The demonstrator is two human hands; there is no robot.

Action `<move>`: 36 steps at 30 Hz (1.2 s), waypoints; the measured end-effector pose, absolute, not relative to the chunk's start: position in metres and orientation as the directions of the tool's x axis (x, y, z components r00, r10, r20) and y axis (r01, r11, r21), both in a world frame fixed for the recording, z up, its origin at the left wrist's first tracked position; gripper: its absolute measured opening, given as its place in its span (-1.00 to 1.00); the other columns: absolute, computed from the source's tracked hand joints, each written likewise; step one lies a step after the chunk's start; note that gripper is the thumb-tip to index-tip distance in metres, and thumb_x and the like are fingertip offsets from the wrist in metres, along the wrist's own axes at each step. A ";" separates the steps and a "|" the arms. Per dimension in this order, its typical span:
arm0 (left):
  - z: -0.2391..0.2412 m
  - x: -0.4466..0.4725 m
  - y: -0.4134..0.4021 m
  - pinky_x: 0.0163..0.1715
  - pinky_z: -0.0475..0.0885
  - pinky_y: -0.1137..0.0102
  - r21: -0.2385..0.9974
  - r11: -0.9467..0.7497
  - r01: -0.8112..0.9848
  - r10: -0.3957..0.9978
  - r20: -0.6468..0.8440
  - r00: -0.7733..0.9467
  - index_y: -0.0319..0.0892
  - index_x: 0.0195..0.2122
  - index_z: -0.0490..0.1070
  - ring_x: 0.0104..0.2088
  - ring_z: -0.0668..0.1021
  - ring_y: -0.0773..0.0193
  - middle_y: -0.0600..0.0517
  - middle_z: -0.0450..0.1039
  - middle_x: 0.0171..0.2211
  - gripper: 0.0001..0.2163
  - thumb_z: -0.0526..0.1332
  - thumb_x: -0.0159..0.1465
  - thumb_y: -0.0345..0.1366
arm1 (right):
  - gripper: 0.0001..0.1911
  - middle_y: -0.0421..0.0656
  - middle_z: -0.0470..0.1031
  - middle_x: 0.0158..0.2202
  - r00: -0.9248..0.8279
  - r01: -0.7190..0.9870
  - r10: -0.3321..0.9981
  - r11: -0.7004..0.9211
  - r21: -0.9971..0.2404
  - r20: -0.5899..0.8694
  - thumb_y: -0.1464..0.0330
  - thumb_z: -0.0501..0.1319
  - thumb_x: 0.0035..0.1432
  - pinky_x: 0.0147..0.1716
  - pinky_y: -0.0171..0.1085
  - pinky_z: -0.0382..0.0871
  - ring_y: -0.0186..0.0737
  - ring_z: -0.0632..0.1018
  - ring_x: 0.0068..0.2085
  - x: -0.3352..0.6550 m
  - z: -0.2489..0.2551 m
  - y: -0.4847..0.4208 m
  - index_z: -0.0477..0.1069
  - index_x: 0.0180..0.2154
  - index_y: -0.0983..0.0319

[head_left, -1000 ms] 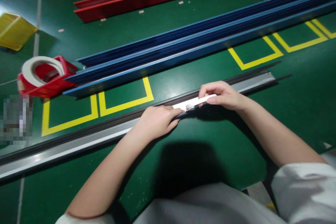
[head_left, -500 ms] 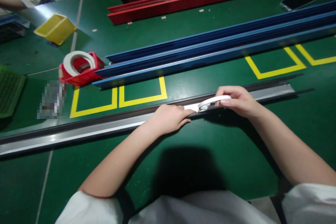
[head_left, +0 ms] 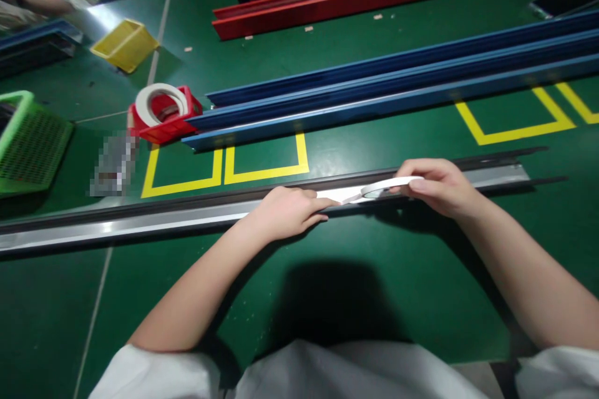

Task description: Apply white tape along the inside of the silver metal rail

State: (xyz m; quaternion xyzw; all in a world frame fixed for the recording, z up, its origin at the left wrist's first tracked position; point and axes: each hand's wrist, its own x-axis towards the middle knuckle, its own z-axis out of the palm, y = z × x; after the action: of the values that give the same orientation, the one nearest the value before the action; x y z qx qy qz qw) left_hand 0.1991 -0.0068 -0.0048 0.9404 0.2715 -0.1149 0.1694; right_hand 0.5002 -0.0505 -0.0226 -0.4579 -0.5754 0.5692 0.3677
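A long silver metal channel (head_left: 187,214) with dark edges lies across the green table in front of me. My left hand (head_left: 291,213) rests on it, thumb and forefinger apart, the forefinger stretched along the white tape strip (head_left: 337,194) in the channel. Some of this hand's other fingers are hidden. To the right, my right hand (head_left: 433,186) pinches a thin white tape roll (head_left: 390,184) between thumb and fingers. The roll is tilted just above the channel, and its tape runs down toward my left forefinger.
Blue channels (head_left: 327,112) lie behind, with red (head_left: 374,3) and yellow ones farther back. At left are a red bin (head_left: 163,132) with a larger tape roll (head_left: 148,103), a yellow bin (head_left: 125,43) and a green basket (head_left: 40,153). A phone (head_left: 568,0) lies at back right. Another person's arm shows top left.
My left hand has slid a little left along the channel. My right hand and the tape roll have shifted slightly right, so more white strip shows between the hands. The view has turned slightly left.
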 end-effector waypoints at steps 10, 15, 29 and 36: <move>-0.002 0.192 -0.003 -0.28 0.34 0.43 0.267 -0.787 0.556 0.470 -0.324 0.821 0.22 0.20 0.18 -0.09 0.54 0.24 0.11 0.50 -0.10 -0.64 -0.07 0.40 -0.08 | -0.79 -0.15 0.50 -0.45 -0.339 0.095 0.940 -0.003 -0.995 -0.035 0.20 0.28 0.09 -0.40 -0.29 0.26 -0.26 0.44 -0.41 0.494 -0.015 -0.047 0.52 -0.41 0.23; -0.003 0.193 0.001 -0.31 0.33 0.42 0.252 -0.781 0.571 0.483 -0.334 0.809 0.22 0.20 0.17 -0.09 0.54 0.22 0.12 0.50 -0.08 -0.64 -0.09 0.40 -0.07 | -0.82 -0.18 0.49 -0.47 -0.307 0.061 0.952 -0.003 -0.998 -0.021 0.25 0.30 0.07 -0.42 -0.31 0.22 -0.29 0.43 -0.43 0.497 -0.016 -0.042 0.52 -0.43 0.23; 0.000 0.199 0.004 -0.26 0.36 0.41 0.288 -0.791 0.539 0.447 -0.328 0.832 0.13 0.16 0.23 -0.16 0.51 0.27 0.08 0.40 -0.11 -0.65 -0.05 0.37 -0.23 | -0.84 -0.20 0.49 -0.50 -0.311 -0.020 0.950 -0.035 -0.999 -0.027 0.27 0.32 0.05 -0.43 -0.32 0.21 -0.31 0.43 -0.44 0.497 -0.018 -0.039 0.52 -0.44 0.23; 0.002 0.203 0.005 -0.28 0.35 0.42 0.311 -0.792 0.525 0.429 -0.328 0.842 0.10 0.14 0.25 -0.19 0.50 0.28 0.08 0.37 -0.14 -0.65 -0.02 0.34 -0.26 | -0.87 -0.21 0.51 -0.48 -0.338 0.020 0.941 -0.009 -1.000 -0.015 0.30 0.31 0.08 -0.42 -0.33 0.22 -0.32 0.44 -0.43 0.499 -0.019 -0.038 0.52 -0.42 0.22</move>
State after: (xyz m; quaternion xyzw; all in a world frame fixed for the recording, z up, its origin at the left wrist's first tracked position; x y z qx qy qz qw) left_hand 0.2035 0.0053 0.0016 0.9388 0.2540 -0.1212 0.1986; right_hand 0.4987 -0.0383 -0.0188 -0.4141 -0.5798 0.5771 0.3991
